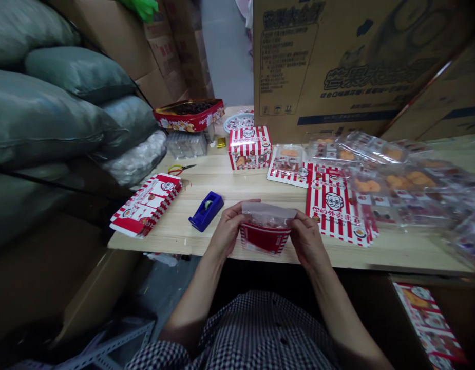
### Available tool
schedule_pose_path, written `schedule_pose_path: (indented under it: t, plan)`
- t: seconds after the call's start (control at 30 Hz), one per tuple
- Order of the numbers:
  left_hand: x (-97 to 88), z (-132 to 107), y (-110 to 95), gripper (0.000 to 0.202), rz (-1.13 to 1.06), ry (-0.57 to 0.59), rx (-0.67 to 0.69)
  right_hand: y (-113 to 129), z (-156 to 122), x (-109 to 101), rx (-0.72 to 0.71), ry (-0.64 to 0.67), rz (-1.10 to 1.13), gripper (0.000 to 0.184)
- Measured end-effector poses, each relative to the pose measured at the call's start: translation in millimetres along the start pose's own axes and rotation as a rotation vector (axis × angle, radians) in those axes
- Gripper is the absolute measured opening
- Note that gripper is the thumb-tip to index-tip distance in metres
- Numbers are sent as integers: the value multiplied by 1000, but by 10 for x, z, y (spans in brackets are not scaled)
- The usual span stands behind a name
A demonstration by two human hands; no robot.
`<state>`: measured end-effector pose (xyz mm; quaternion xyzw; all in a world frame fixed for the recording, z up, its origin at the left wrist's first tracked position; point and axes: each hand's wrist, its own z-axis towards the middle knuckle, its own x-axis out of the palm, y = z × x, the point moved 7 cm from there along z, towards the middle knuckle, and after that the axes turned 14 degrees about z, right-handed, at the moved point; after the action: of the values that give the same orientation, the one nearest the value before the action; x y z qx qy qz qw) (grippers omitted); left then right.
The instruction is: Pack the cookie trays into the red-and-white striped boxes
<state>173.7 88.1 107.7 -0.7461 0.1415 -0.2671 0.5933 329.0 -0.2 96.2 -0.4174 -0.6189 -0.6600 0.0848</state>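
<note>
Red box point(264, 239) between curled left hand point(228, 226) and right hand point(305, 234)

I see, from my remote post, a shirt point(256, 329) in small dark-and-white checks, with dark buttons point(284, 340) down its front. At the shirt's left side, a sleeve point(156, 355) in matching checks gives way to a bare forearm point(194, 298). The left hand point(228, 231) and right hand point(307, 237) are bare.

The table point(245, 186) bears scissors point(182, 168), a tape dispenser point(205, 213) and striped cartons point(333, 201).
</note>
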Motion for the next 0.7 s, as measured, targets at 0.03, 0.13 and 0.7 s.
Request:
schedule_pose_path:
  t: [0.03, 0.13, 0.7]
  plan:
    - [-10, 25, 2, 39, 6, 8, -4, 18, 27, 0, -28, 5, -22, 17]
    - [-51, 120, -25, 36, 71, -29, 69, 47, 135, 4, -110, 10, -42, 16]
    - [-162, -613, 1077, 60, -207, -104, -349, -671, -506, -592, 168, -190, -13, 39]
